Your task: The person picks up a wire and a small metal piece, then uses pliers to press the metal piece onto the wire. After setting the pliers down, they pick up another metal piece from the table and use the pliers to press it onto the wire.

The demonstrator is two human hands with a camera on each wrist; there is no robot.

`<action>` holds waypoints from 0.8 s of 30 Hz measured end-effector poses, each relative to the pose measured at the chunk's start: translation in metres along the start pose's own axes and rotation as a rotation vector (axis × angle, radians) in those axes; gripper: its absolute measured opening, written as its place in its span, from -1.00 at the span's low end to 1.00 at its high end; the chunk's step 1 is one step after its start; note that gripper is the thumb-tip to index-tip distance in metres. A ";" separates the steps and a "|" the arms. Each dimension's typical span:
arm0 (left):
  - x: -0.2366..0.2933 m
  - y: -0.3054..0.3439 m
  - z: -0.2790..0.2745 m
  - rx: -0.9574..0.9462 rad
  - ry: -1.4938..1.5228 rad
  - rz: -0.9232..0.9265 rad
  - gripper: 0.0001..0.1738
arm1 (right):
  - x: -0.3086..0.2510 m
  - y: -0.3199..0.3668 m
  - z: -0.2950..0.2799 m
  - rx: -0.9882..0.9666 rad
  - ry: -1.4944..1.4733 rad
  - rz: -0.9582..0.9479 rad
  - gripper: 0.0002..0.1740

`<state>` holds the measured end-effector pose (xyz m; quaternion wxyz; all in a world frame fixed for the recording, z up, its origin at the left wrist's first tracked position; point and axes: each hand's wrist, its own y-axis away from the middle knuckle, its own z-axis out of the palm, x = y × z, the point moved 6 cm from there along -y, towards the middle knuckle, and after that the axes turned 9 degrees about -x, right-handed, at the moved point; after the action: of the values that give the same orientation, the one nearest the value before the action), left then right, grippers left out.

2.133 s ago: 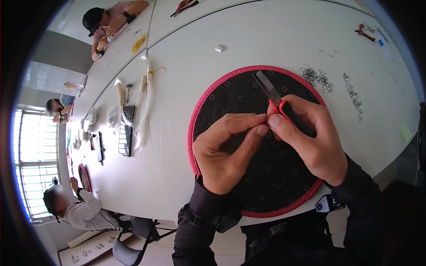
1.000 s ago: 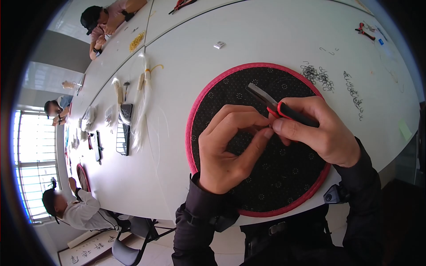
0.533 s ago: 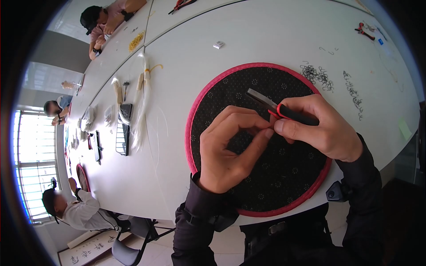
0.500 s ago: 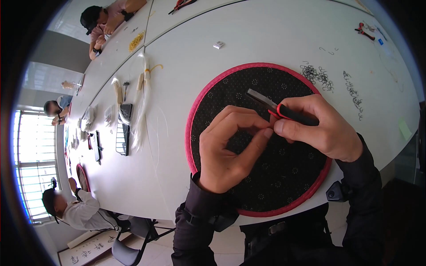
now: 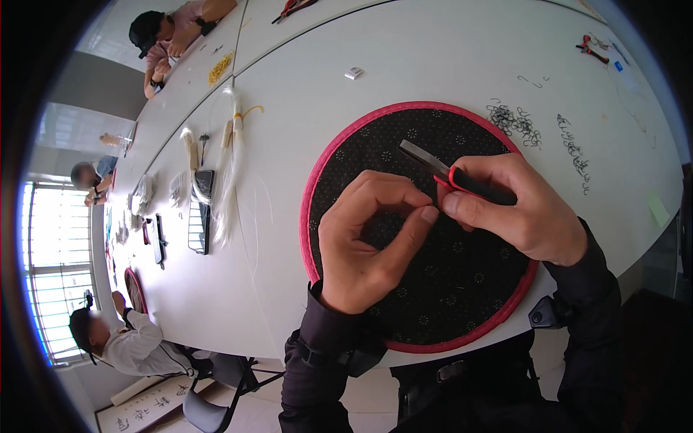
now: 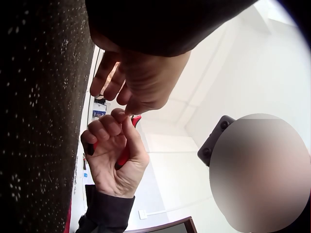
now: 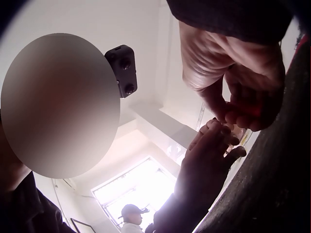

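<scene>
In the head view, my right hand (image 5: 523, 206) holds pliers (image 5: 482, 186) with red-and-black handles against the palm. Their flat metal jaws point up and left, away from the fingertips. My left hand (image 5: 364, 249) has thumb and forefinger pressed together on a tiny thin piece, mostly hidden by the fingertips. A small gap separates those tips from the right thumb. Both hands are over a round black mat (image 5: 444, 317) with a pink rim. Red handle parts of the pliers show in the right palm in the left wrist view.
A pile of small black hooks (image 5: 514, 123) and a long row of hooks (image 5: 574, 153) lie right of the mat. Beyond it sits a small silvery block (image 5: 354, 73). Pale fibre bundles (image 5: 234, 155) and a phone (image 5: 201, 220) lie left. Other people sit around the table.
The right hand has shifted right and slightly down, and its pliers have tilted further left. Just now the left fingertips have drawn slightly away from the right thumb.
</scene>
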<state>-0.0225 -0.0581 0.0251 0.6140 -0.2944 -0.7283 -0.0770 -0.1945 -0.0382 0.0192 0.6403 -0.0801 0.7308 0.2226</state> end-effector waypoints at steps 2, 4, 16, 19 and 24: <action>0.003 0.000 0.002 -0.046 -0.010 -0.010 -0.83 | -0.001 0.000 0.000 -0.002 0.009 -0.002 -0.69; 0.001 -0.001 0.002 -0.006 -0.021 0.013 -0.83 | -0.006 -0.001 0.001 -0.027 0.031 -0.001 -0.70; -0.006 0.001 -0.005 0.038 0.093 -0.069 -0.89 | -0.005 0.002 -0.002 0.061 0.036 -0.024 -0.67; -0.008 0.003 -0.015 0.130 0.203 -0.087 -0.87 | -0.017 0.000 0.000 -0.017 -0.012 -0.032 -0.61; -0.007 0.003 -0.024 0.221 0.246 0.001 -0.86 | -0.016 -0.001 0.010 -0.055 -0.025 -0.034 -0.57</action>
<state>0.0002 -0.0694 0.0231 0.7273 -0.2137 -0.6514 -0.0313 -0.1825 -0.0379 0.0333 0.6507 -0.1073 0.7148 0.2325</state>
